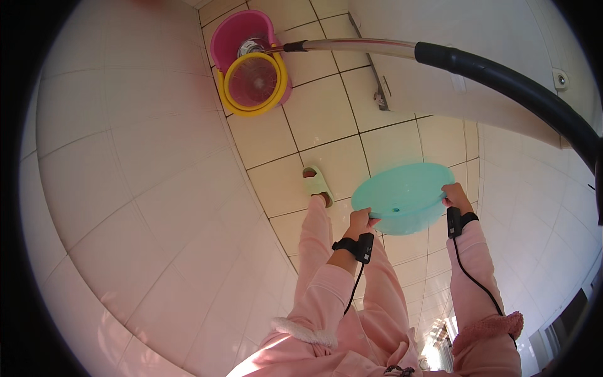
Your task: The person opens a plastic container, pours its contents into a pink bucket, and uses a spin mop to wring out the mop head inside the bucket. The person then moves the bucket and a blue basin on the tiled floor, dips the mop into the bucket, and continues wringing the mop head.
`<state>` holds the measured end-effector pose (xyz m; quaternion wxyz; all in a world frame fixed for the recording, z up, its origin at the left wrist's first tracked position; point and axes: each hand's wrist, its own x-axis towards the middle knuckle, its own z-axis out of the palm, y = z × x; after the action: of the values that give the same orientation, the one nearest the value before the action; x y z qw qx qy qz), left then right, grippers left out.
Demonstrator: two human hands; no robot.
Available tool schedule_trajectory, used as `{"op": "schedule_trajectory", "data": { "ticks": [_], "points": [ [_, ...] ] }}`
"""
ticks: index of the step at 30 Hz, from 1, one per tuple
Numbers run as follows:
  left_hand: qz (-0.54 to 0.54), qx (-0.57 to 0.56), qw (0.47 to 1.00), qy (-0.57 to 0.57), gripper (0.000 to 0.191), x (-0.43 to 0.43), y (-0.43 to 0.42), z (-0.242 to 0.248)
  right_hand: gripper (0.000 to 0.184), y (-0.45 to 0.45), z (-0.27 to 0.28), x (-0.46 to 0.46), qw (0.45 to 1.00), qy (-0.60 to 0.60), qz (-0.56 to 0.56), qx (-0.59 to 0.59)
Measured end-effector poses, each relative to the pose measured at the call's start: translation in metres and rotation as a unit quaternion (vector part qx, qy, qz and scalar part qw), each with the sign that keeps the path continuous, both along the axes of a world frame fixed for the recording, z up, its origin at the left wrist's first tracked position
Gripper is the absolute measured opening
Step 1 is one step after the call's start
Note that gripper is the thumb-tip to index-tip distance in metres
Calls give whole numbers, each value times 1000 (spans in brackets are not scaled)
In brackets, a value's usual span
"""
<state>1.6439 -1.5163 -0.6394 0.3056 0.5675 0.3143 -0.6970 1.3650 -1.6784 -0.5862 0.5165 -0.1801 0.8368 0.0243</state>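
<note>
A turquoise plastic basin (405, 188) is held between my two hands, tilted above the tiled floor (325, 108). My left hand (362, 219) grips its rim at the near left, and my right hand (454, 195) clasps the rim on the right side. The basin's inside faces partly up, with a small dark mark or sticker near its lower edge. Fingers on the underside are mostly hidden by the rim. Black straps with small boxes and cables sit on both wrists.
A pink mop bucket (242, 28) with a yellow-rimmed spin basket (256, 80) stands at the far left by the tiled wall (165, 188). A mop handle (358, 45) slants from it across the upper right. A white panel (471, 61) juts in. My foot wears a green slipper (315, 181).
</note>
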Motion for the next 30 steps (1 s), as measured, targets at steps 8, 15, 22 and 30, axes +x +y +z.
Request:
{"op": "schedule_trajectory", "data": {
  "ticks": [8,15,22,30],
  "points": [
    [-205,-149,966,52,59,-16,4,141,25,130,192,-115,959,49,-97,-264],
    [-247,-240,932,-112,42,86,12,259,22,121,436,-166,804,154,-122,-562],
    [-223,-281,913,-194,37,107,34,365,22,30,551,-198,525,-16,-262,-810],
    [-188,-366,899,-150,30,110,28,433,21,-211,526,-68,490,-306,-317,-752]
  ]
}}
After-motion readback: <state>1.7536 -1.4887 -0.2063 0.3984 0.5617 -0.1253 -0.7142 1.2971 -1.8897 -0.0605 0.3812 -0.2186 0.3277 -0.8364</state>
